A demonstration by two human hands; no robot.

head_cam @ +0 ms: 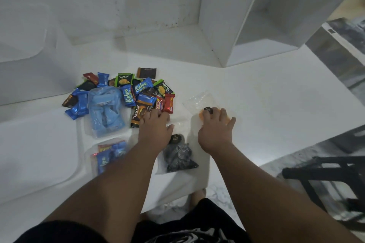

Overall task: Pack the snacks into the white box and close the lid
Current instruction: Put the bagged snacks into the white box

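Two hands: L hand (156, 126) spread, fingertips resting on brown Nextar pkt (138, 113) at the pile's edge. R hand (215, 127) splayed, pressing down on orange pouch (201, 116). Neither lifts anything.
Head view, slip risk: clear film looks slick, so orange pouch could skid out from under R hand.
Head view, scatter risk: snack pile (128, 92) is loosely heaped. A hasty sweep w/ L hand would send pkts across the table (266, 104), maybe off the near edge.
Head view, carry risk: white box (21, 31) is prob. the pale rounded shape far left, too blurred to be sure. It sits well apart from the snacks, so long carries could mean drops.
Snacks, look: small foil pkts in blue, green, red, brown, plus clear bags: blue bag (105, 110), mixed bag (110, 154), black bag (177, 156).
Snacks, place: all visible ones lie on the table, between the hands and the back wall.
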